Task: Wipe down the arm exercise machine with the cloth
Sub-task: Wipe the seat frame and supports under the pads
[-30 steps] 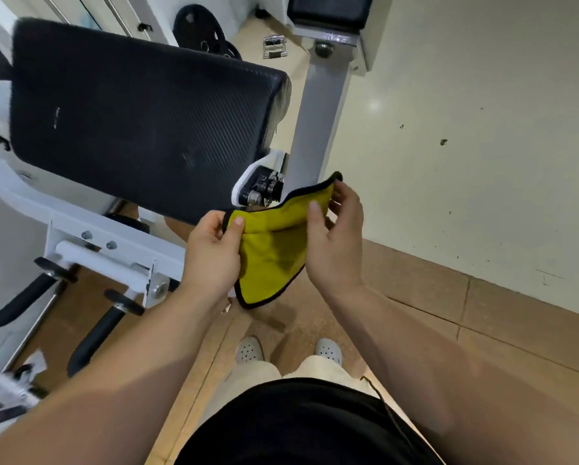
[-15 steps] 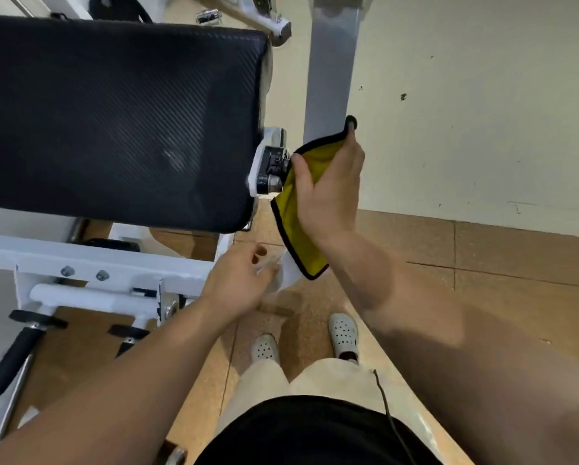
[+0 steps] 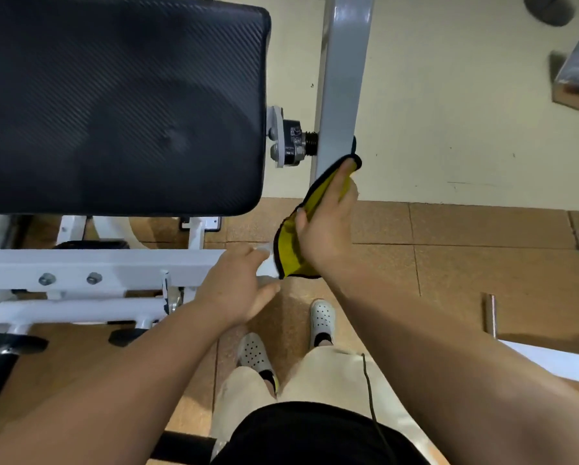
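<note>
The arm exercise machine [image 3: 113, 265] fills the left half of the view, with its wide black pad [image 3: 120, 105] uppermost. Just right of the pad stands a grey post [image 3: 343, 78], and this is the piece that matters now: its long axis runs from the right hand [image 3: 328, 229] straight away toward the top of the view, so nearly all of its bare length lies beyond the fingertips. The yellow cloth [image 3: 293, 256] with its dark edge sits at the near end of that post, its top corner against the metal and the rest hanging below the palm. The right hand has it: the fingers lie long over the cloth and push it onto the post, with 1 fingertip tucked into the top corner, and the thumb pinches the cloth's left edge. The left hand [image 3: 238, 290] is lower and to the left, fingers loosely spread and holding nothing; whether they touch the end of the white frame I cannot tell. The right hand is the nearer of the 2 to the post. I judge the wipe is at its start here, and the next stroke should run lengthwise along the post, away from the body, keeping clear of the bolt [image 3: 296, 139] that joins post and pad on the left
</note>
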